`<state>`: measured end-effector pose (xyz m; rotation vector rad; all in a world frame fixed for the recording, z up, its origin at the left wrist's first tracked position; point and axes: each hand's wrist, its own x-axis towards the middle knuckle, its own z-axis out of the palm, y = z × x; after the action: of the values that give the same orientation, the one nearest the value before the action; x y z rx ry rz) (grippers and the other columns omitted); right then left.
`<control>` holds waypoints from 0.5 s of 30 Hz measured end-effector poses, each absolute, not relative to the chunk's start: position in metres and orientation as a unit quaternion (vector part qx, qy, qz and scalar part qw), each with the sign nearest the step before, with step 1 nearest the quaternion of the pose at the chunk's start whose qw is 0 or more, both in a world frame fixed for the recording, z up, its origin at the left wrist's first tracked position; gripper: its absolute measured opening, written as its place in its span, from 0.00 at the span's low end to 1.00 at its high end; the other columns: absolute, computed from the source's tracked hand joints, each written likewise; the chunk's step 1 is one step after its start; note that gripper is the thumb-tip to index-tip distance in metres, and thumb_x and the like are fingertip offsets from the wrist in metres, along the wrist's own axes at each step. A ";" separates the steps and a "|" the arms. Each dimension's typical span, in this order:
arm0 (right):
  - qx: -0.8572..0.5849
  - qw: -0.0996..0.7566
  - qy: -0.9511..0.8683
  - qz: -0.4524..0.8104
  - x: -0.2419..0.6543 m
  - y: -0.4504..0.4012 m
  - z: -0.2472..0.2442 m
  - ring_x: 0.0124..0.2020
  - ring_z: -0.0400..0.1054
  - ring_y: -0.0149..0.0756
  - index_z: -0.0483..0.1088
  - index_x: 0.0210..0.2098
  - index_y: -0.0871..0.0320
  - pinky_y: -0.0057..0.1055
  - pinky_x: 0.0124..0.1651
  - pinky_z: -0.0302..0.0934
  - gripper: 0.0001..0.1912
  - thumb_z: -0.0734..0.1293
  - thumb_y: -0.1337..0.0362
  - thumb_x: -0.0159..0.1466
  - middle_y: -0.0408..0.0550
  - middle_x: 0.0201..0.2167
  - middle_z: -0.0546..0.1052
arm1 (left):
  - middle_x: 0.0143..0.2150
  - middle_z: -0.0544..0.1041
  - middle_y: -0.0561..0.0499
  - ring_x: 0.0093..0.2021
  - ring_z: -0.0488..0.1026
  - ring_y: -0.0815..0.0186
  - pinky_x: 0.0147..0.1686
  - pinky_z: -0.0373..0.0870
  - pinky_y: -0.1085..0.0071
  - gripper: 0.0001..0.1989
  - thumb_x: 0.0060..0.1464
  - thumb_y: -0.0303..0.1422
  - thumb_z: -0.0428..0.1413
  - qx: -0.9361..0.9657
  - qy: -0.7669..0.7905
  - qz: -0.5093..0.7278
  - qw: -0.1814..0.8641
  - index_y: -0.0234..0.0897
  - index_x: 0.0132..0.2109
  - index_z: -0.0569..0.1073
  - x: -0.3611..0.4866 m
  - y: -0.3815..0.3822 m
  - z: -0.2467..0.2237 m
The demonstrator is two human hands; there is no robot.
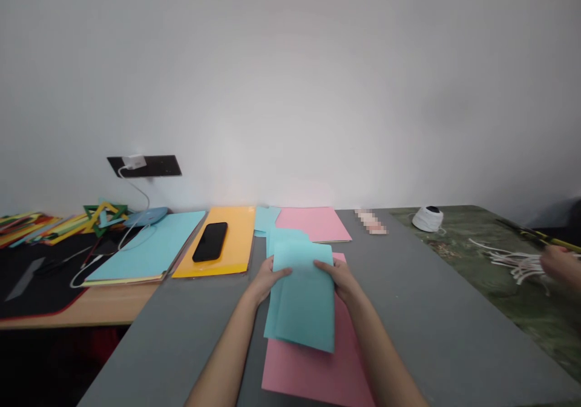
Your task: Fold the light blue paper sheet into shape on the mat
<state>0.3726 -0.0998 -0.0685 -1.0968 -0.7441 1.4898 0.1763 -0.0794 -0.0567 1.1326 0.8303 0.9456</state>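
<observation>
Several light-blue paper sheets [305,298] are held up between my two hands over the grey table. My left hand [265,281] grips their left edge, thumb on the front face. On the right edge, my right hand [341,278] pinches them the same way, fingers behind the paper. Beneath lies a pink paper sheet [313,370], partly covered by the blue ones. Just behind the held sheets, more light-blue paper [267,219] lies beside a pink stack [313,222] near the wall.
A black phone [210,241] rests on a yellow paper stack [238,231]. Left of it is a blue paper stack [149,246] with a white cable. At right are a white thread cone [427,218], white cords [517,261] and another person's hand [560,264].
</observation>
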 end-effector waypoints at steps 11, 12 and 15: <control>-0.471 0.574 -0.306 0.596 0.369 -0.105 -0.062 0.32 0.70 0.43 0.70 0.35 0.59 0.37 0.36 0.65 0.20 0.72 0.62 0.42 0.49 0.30 0.77 | 0.39 0.76 0.41 0.35 0.74 0.60 0.38 0.68 0.65 0.23 0.35 0.35 0.62 0.496 0.380 0.437 0.647 0.29 0.41 0.70 0.177 -0.072 -0.068; -0.467 0.578 -0.305 0.596 0.370 -0.103 -0.061 0.34 0.70 0.42 0.69 0.35 0.58 0.36 0.38 0.64 0.19 0.71 0.59 0.44 0.49 0.31 0.76 | 0.39 0.76 0.41 0.35 0.74 0.60 0.38 0.68 0.65 0.24 0.35 0.35 0.62 0.495 0.383 0.437 0.646 0.29 0.42 0.70 0.176 -0.072 -0.068; -0.436 0.613 -0.315 0.579 0.376 -0.099 -0.058 0.41 0.67 0.40 0.68 0.38 0.55 0.33 0.43 0.61 0.20 0.67 0.53 0.48 0.47 0.38 0.74 | 0.38 0.76 0.41 0.35 0.73 0.60 0.38 0.68 0.66 0.25 0.37 0.36 0.61 0.497 0.373 0.428 0.656 0.29 0.44 0.69 0.174 -0.073 -0.065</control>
<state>0.3757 -0.0988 -0.0580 -1.0049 -0.7269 1.3354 0.1744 -0.0730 -0.0647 1.1271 0.8444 0.9700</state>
